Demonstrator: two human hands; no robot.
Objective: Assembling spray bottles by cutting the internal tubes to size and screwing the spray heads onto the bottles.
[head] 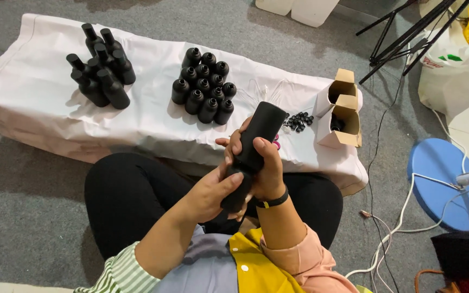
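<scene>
Your left hand (pixel 215 192) wrapped tight around the cap end of a black bottle (pixel 253 152), your right hand (pixel 264 168) clasping its middle, bottle tilted above the cloth-covered table's (pixel 39 103) near edge, open cartons (pixel 340 108) at its right end

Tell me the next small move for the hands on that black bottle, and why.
Probably finish twisting the cap tight with the left hand. The right hand grips the body of the black bottle, held tilted above the lap, while the left wraps its lower, cap end. The capped bottles on the white cloth suggest where it goes afterwards.
</scene>
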